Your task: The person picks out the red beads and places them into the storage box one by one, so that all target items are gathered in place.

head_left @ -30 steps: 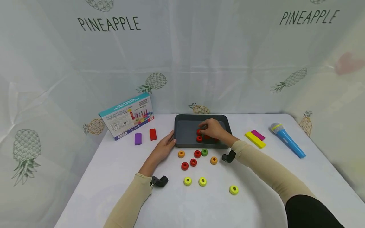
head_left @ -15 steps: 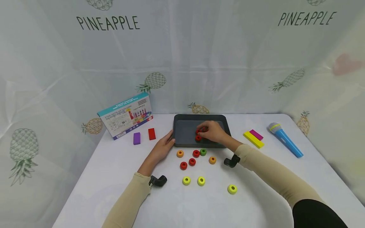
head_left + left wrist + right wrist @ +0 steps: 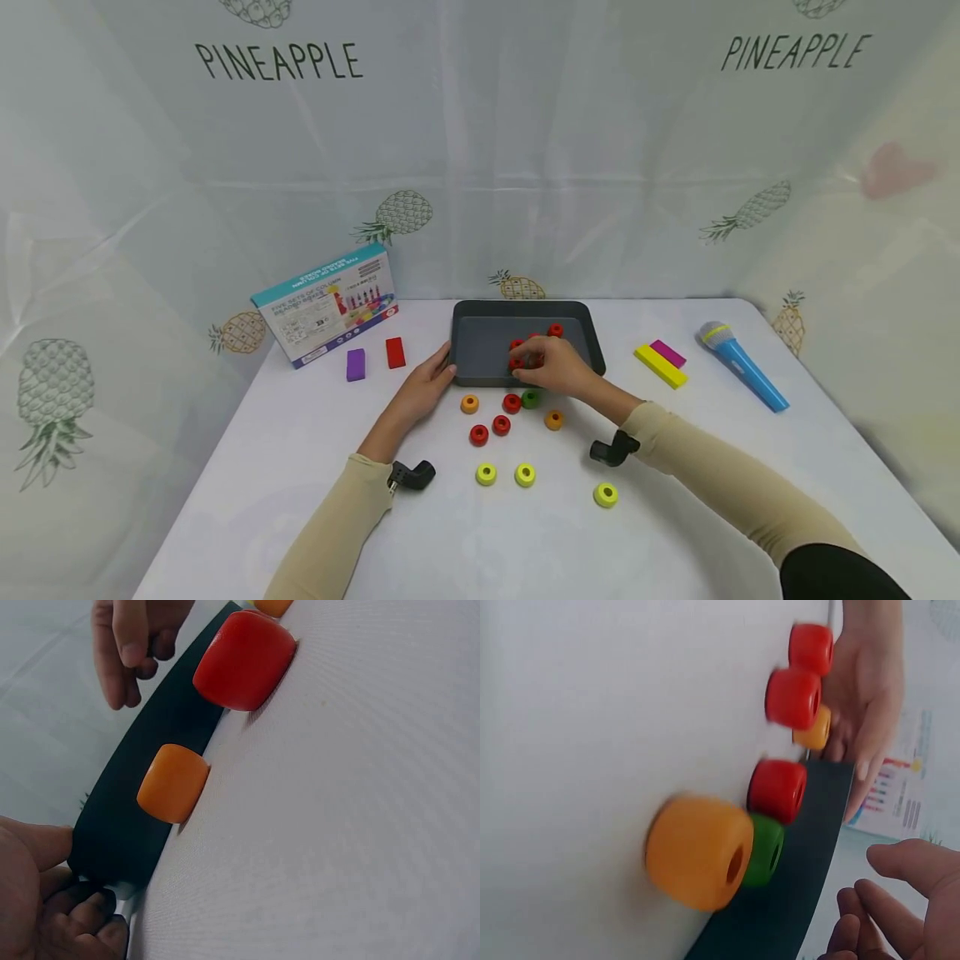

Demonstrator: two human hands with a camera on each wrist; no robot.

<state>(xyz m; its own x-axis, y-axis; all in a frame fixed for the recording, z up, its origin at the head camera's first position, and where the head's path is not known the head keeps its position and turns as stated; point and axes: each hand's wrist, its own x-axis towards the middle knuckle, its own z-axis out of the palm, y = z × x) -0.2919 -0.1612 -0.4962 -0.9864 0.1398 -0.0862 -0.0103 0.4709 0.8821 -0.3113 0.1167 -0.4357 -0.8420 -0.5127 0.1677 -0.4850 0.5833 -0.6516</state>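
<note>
My left hand (image 3: 422, 387) grips the left end of a dark grey tray (image 3: 480, 333); in the left wrist view its thumb lies at the tray's end, with fingers curled underneath. Several red beads, among them a red bead (image 3: 556, 330), sit in the tray's right half. My right hand (image 3: 558, 369) hovers over the front of the tray, near those beads. In the right wrist view, this hand's thumb (image 3: 904, 859) stands apart from the fingers, with nothing seen between them. Part of the red group is hidden behind the hand.
Before the tray lie red beads (image 3: 502, 425), a green bead (image 3: 530, 399), orange beads (image 3: 553, 419) and yellow beads (image 3: 525, 475). A toy box (image 3: 330, 304), purple block (image 3: 356, 365) and red block (image 3: 395, 352) are left; yellow block (image 3: 660, 367), magenta block (image 3: 668, 353) and blue microphone (image 3: 746, 367) right.
My right hand has come down from the far red beads toward the tray's front edge, uncovering a red bead at the back right. The left hand keeps its grip on the tray.
</note>
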